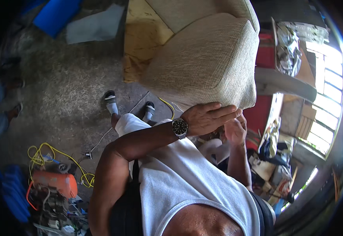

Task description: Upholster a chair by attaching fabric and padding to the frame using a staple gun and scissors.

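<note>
A bulky upholstered seat piece (pixel 203 55) in beige woven fabric stands in front of me, with a bare tan panel (pixel 144 43) on its left side. My left hand (pixel 210 118) lies along its near lower edge, fingers stretched out and pressed to the fabric; a dark-dialled watch is on that wrist. Just right of the left fingertips, my right hand (pixel 236 130) is raised with its fingers curled in at the fabric's edge. The left hand partly covers those fingertips, so whatever they pinch is hidden.
An orange air compressor (pixel 57 183) and a coiled yellow hose (pixel 57 149) are on the floor at lower left. Blue (pixel 55 15) and pale sheets lie at far left. Another person's legs (pixel 0 106) show at the left rim. Stacked furniture and clutter stand at right, beside a barred window (pixel 328 102).
</note>
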Demonstrator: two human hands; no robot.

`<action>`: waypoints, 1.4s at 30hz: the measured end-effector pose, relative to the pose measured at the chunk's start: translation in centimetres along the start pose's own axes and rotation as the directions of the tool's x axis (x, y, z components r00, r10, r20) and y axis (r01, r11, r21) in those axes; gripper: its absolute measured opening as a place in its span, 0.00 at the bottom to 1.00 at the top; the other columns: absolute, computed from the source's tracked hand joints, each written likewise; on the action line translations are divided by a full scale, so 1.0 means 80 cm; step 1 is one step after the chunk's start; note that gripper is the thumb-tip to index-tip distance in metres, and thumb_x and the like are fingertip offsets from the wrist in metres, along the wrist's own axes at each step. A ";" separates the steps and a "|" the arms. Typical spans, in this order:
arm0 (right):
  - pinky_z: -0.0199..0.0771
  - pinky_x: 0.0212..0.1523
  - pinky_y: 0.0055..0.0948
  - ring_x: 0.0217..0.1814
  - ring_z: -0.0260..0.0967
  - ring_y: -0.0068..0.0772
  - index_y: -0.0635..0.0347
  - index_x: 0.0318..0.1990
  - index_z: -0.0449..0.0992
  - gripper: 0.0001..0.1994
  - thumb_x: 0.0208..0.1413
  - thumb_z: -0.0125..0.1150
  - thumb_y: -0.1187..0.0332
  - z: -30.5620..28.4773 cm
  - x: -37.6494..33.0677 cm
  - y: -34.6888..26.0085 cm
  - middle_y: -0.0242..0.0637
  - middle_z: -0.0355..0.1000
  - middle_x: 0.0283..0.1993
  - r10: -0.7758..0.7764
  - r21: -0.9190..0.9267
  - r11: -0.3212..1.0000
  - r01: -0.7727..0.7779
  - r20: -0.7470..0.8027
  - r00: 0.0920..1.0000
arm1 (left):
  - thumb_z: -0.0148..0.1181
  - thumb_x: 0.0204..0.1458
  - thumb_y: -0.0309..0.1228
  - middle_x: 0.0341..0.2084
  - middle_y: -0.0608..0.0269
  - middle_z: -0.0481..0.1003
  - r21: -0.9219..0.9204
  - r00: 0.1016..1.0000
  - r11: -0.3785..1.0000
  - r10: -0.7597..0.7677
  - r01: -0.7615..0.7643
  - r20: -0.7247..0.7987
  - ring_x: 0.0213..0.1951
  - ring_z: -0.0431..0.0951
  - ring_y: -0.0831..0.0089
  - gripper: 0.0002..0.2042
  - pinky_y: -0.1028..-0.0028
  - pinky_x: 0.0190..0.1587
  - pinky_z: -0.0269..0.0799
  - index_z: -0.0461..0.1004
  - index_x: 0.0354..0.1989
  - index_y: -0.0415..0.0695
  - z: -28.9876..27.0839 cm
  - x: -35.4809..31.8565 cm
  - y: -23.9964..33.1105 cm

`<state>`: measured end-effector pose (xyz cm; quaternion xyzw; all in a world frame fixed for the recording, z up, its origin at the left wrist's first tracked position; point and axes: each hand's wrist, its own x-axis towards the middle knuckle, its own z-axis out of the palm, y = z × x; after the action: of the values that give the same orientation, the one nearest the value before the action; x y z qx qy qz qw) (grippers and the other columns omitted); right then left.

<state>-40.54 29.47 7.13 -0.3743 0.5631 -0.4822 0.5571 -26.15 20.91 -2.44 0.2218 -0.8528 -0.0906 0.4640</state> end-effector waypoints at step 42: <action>0.58 0.32 0.24 0.31 0.58 0.16 0.59 0.30 0.73 0.22 0.71 0.45 0.53 -0.016 0.082 0.111 0.21 0.66 0.31 -0.247 0.145 0.908 0.394 -0.575 0.780 | 0.29 0.63 0.64 0.72 0.51 0.50 -0.786 0.753 0.198 -0.492 0.585 0.437 0.71 0.52 0.61 0.43 0.64 0.72 0.43 0.49 0.72 0.37 0.001 0.123 -0.138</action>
<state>-41.46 25.59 -3.24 -0.2371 0.5576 -0.7254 0.3266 -27.61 6.55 0.94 0.2193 -0.5544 -0.6924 0.4064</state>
